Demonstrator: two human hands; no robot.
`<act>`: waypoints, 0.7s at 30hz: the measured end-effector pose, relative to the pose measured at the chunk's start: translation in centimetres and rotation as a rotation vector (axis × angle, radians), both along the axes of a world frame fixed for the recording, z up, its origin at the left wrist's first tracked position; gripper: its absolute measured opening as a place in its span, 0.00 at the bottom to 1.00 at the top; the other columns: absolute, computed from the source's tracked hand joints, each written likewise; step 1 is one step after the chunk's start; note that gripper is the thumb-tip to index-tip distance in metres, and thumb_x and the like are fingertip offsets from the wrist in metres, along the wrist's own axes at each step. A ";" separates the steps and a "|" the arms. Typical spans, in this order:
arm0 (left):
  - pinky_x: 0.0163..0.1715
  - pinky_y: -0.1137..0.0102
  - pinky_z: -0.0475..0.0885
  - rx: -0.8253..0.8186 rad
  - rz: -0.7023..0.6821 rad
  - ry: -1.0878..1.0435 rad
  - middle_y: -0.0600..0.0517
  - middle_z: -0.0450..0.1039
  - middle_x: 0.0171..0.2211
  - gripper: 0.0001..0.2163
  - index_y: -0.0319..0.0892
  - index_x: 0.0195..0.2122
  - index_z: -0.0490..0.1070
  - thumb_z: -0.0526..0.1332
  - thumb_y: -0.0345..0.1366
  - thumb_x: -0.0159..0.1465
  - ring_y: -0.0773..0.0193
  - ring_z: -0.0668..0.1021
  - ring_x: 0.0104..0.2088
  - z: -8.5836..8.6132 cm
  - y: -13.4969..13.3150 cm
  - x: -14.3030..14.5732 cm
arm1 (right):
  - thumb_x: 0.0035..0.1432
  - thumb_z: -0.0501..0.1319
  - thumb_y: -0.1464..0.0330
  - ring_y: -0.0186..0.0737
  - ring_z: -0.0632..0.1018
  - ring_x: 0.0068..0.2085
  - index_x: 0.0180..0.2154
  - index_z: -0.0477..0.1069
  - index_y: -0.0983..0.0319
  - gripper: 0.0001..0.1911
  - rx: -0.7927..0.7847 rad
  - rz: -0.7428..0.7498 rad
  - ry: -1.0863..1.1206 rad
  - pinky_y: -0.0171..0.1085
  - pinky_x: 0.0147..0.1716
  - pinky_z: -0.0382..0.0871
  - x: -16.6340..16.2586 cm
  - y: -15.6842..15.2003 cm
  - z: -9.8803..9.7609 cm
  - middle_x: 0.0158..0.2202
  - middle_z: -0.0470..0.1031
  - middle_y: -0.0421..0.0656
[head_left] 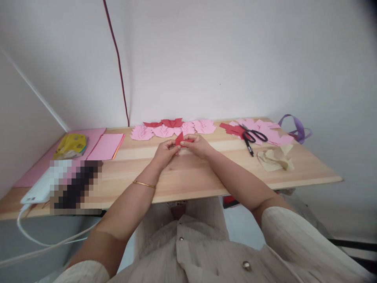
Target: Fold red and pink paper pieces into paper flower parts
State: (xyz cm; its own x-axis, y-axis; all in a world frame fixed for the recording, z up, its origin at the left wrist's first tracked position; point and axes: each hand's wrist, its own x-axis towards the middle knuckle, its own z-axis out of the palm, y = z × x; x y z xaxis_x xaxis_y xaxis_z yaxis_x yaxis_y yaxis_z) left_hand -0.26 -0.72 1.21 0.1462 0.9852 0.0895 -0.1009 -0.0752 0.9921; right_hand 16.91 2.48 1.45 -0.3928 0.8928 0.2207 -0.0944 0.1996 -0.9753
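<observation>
Between my two hands, over the middle of the wooden table, is a small folded piece of red paper. My left hand pinches its left side with thumb and fingers. The right side is gripped by my right hand, thumb on top. Just beyond my hands lies a row of pink folded paper cutouts with notched edges. Red folded paper cutouts rest behind and on that row.
At the right are black-handled scissors, a black pen, pink paper scraps, crumpled beige paper and a purple ribbon. Pink sheets, a yellow packet and a white power bank with a cable lie left.
</observation>
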 end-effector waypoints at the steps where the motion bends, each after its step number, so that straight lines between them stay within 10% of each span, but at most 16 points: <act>1: 0.27 0.71 0.71 -0.045 -0.019 -0.087 0.55 0.70 0.23 0.13 0.38 0.32 0.72 0.70 0.39 0.48 0.72 0.69 0.21 0.1 0.0 0.0 | 0.46 0.68 0.59 0.34 0.74 0.33 0.31 0.75 0.63 0.14 -0.011 -0.020 0.024 0.36 0.40 0.67 0.1 0.1 0.0 0.31 0.76 0.40; 10: 0.32 0.71 0.75 -0.408 -0.256 -0.428 0.49 0.75 0.27 0.08 0.34 0.35 0.73 0.67 0.29 0.54 0.72 0.74 0.23 0.4 -0.2 -0.8 | 0.46 0.68 0.62 0.35 0.75 0.35 0.33 0.74 0.62 0.13 0.001 0.127 0.085 0.37 0.41 0.68 0.0 -0.1 0.3 0.32 0.75 0.40; 15: 0.33 0.71 0.75 -0.320 -0.084 -0.439 0.53 0.73 0.24 0.12 0.35 0.38 0.74 0.67 0.25 0.51 0.73 0.74 0.23 0.6 -0.1 -0.5 | 0.46 0.68 0.62 0.32 0.73 0.38 0.47 0.68 0.57 0.25 0.000 -0.094 0.141 0.34 0.41 0.68 0.1 0.7 0.0 0.42 0.72 0.40; 21: 0.37 0.65 0.76 -0.231 0.058 -0.390 0.52 0.75 0.26 0.13 0.36 0.34 0.73 0.69 0.27 0.45 0.70 0.76 0.25 0.9 -0.2 -0.1 | 0.54 0.57 0.49 0.31 0.71 0.30 0.42 0.69 0.59 0.22 -0.102 -0.058 0.140 0.34 0.33 0.68 -0.1 0.9 -0.2 0.31 0.71 0.39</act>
